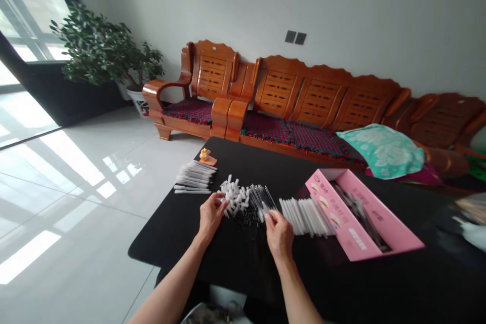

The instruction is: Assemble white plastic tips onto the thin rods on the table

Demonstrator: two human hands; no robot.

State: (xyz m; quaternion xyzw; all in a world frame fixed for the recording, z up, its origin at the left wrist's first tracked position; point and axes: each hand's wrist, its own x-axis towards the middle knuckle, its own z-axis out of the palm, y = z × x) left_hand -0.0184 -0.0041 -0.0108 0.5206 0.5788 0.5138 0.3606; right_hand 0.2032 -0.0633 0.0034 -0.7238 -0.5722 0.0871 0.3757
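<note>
Left grip point(210, 214) has its fingers curled against the near edge of the caps point(234, 198); whether one is pinched is too small to tell. Right grip point(279, 234) touches the near end of the refills point(261, 201) with its fingertips, and the back of the hand hides the hold. The caps and refills lie between and just beyond both grips on the black counter point(174, 233). White tubes point(306, 215) lie just right of the right grip, with a pink box point(395, 235) further right, its contents dark and unclear. Pens point(194, 180) lie beyond the left grip.
</note>
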